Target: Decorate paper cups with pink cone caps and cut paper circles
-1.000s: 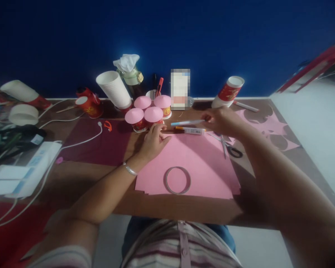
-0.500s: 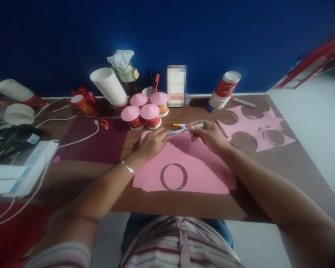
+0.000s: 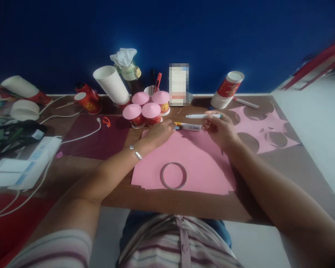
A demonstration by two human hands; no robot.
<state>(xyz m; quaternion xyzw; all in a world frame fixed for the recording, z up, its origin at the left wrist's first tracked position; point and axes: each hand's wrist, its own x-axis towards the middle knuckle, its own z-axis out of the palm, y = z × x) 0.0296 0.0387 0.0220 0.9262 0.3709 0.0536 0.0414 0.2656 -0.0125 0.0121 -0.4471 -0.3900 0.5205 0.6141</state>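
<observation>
My right hand (image 3: 219, 128) pinches a white marker (image 3: 197, 116) above the back edge of the pink paper. The marker lies nearly level, its teal end among my fingers and its slim white end pointing left. My left hand (image 3: 166, 132) is closed at the paper's back left, fingertips pressed together; what they hold, if anything, cannot be made out. Just right of them are a small blue piece, a yellow-ended pen (image 3: 180, 124) and a white labelled tube (image 3: 192, 127). A grey ring (image 3: 174, 175) lies flat on the stacked pink sheets (image 3: 203, 167).
Red cups with pink cone tops (image 3: 151, 110) stand behind my left hand, near stacked white cups (image 3: 111, 85) and a tissue-topped jar (image 3: 130, 70). A phone (image 3: 179, 85) leans behind. Cut pink scraps (image 3: 264, 124) and a red-white cup stack (image 3: 228, 89) are at right.
My hands have moved apart. The right hand has carried the marker right and slightly up, away from my left hand. The white labelled tube has come into sight between them.
</observation>
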